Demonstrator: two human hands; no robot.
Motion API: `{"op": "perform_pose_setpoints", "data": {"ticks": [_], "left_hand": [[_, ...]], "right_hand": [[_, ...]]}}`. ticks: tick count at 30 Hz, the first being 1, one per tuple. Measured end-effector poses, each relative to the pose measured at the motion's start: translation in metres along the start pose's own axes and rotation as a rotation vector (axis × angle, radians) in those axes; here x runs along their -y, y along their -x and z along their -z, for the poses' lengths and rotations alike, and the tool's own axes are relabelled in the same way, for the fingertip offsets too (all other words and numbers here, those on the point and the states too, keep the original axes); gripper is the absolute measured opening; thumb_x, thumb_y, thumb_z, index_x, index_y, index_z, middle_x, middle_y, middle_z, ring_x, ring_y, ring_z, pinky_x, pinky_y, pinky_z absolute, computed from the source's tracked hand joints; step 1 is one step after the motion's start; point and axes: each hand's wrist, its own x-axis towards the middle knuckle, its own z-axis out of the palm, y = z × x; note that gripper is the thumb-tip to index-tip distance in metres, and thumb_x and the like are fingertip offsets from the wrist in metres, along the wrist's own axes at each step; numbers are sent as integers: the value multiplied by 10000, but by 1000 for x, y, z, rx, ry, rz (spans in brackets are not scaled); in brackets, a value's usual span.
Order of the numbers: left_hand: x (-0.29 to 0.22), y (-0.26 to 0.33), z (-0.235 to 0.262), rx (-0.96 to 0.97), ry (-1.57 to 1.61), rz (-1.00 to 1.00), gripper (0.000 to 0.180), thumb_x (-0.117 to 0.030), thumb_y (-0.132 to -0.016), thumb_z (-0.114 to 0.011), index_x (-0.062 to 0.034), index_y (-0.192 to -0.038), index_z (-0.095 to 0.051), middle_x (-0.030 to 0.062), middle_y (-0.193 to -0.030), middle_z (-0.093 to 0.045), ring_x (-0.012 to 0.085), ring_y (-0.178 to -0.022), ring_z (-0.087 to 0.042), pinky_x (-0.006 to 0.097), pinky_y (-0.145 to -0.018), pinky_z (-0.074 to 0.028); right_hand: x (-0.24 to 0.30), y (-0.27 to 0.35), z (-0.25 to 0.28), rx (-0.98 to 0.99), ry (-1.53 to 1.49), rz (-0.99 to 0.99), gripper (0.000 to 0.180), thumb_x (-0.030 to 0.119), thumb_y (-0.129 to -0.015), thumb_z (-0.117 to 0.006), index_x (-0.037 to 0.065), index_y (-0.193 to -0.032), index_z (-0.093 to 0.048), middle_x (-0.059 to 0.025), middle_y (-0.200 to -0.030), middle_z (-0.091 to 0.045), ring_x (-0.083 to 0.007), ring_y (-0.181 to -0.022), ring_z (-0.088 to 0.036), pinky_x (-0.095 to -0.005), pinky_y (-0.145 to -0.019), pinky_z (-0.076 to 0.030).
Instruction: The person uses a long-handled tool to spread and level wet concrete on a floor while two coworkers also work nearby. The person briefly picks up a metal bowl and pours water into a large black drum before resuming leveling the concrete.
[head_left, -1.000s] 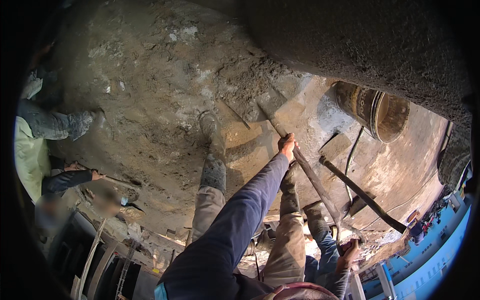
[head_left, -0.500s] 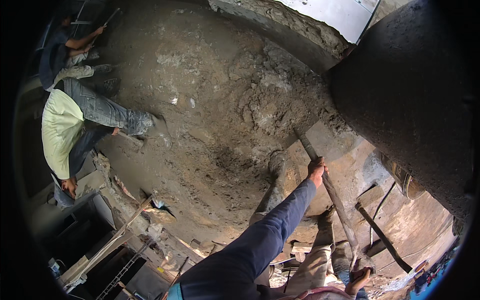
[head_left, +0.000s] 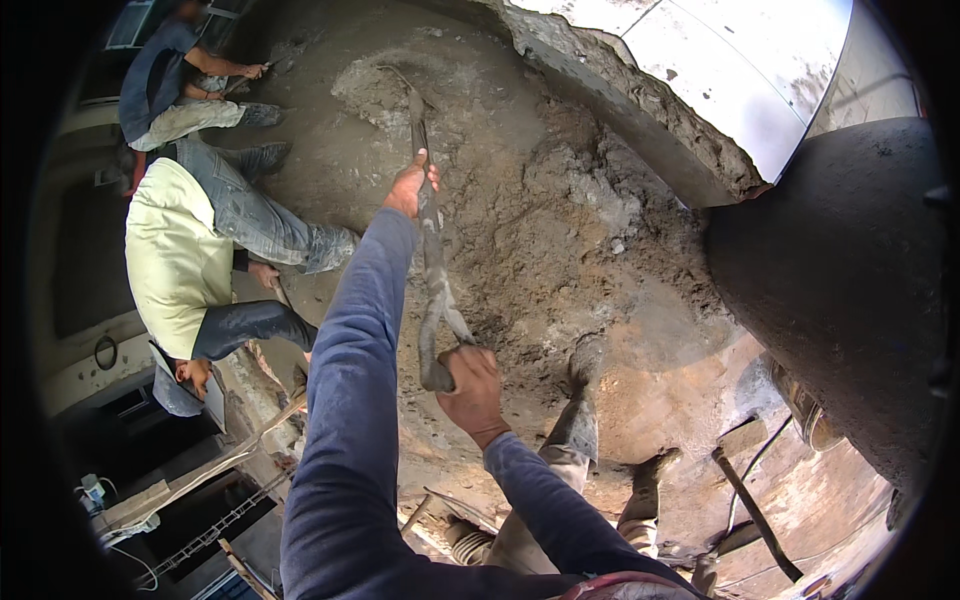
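Observation:
A long-handled shovel reaches away from me over wet grey-brown concrete mix. My left hand is wrapped round its shaft. Closed on the forked grip at the near end is my right hand. Both arms are stretched forward. At the far end, the blade meets a small mound of wet mix; the mix hides most of the blade. A rough heap of mix lies to the right of the shaft.
Two people work at the left: one in a pale yellow top, bent over, and one in a dark shirt behind. A large dark drum stands at right, near a broken slab edge. Another shovel lies lower right.
The shovel has swung forward and left, from beside my feet to the far wet mix. Both hands moved with it, still gripping. The person in yellow appears farther right in view.

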Motion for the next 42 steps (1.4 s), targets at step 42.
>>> {"op": "perform_pose_setpoints", "data": {"ticks": [42], "left_hand": [[715,297,-145,-4,314,721,217,-296,-987,-643,-145,-902,-513,6,-696,-486,176,-528,-503,402,-527,-495]], "right_hand": [[-43,581,394,-1148,-83,-1167,358,273,-982,-569,185,-673,-412,76,-519,-325,-58,-436,-270,-280,-445,-235]]}}
